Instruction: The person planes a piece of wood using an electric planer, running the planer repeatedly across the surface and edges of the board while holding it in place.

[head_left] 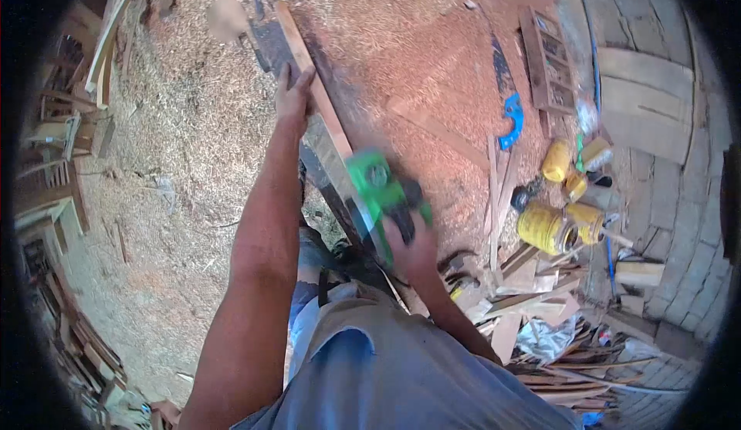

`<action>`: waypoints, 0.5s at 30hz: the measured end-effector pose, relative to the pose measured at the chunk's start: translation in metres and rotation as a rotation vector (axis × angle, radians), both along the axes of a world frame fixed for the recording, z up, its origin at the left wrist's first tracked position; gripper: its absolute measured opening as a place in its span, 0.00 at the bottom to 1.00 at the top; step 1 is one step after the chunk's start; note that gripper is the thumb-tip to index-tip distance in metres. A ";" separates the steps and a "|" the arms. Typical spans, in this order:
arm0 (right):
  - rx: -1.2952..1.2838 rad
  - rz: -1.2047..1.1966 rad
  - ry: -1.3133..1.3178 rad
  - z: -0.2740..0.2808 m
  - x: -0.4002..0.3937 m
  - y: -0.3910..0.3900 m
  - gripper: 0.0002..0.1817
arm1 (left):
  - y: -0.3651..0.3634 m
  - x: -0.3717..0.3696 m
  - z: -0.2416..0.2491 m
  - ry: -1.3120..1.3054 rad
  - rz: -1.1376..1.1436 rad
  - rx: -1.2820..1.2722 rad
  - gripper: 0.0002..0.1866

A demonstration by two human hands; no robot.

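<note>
A long, narrow wooden strip [328,113] lies along a dark, worn beam [270,44]. My left hand [295,94] grips the strip near its upper part, with the thumb and fingers around its edges. At the strip's lower part rests a green power tool [376,183], blurred by motion. My right hand [409,245] is closed round the tool's dark handle; its fingers are partly blurred. The underside of the tool is hidden.
Wood shavings [193,106] cover the ground. To the right are a saw with a blue handle [511,121], a slotted wooden frame [548,59], yellow containers [544,228] and scrap wood [532,306]. More timber [73,198] is piled at the left.
</note>
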State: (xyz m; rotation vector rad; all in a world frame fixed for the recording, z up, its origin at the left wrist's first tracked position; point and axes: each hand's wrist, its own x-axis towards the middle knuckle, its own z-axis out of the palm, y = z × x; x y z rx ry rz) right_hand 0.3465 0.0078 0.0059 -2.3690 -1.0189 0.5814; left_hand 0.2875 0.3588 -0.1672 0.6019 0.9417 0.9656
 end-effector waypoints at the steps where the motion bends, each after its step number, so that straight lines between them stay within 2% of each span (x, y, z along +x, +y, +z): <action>1: 0.013 -0.017 -0.049 0.001 -0.010 -0.043 0.26 | 0.004 0.000 -0.012 0.010 -0.034 0.008 0.43; 2: -0.056 -0.063 0.060 -0.008 -0.011 -0.088 0.26 | 0.006 0.002 -0.017 0.019 -0.063 0.020 0.44; 3: -0.125 -0.103 0.172 -0.005 -0.013 -0.103 0.27 | 0.004 0.003 -0.014 0.023 -0.042 -0.007 0.40; 8: -0.137 -0.123 0.050 -0.020 -0.019 -0.117 0.28 | 0.004 0.002 -0.010 -0.021 -0.057 0.001 0.37; 15: 0.019 -0.124 -0.012 -0.007 -0.016 -0.012 0.27 | 0.007 0.000 -0.011 -0.028 -0.068 -0.015 0.34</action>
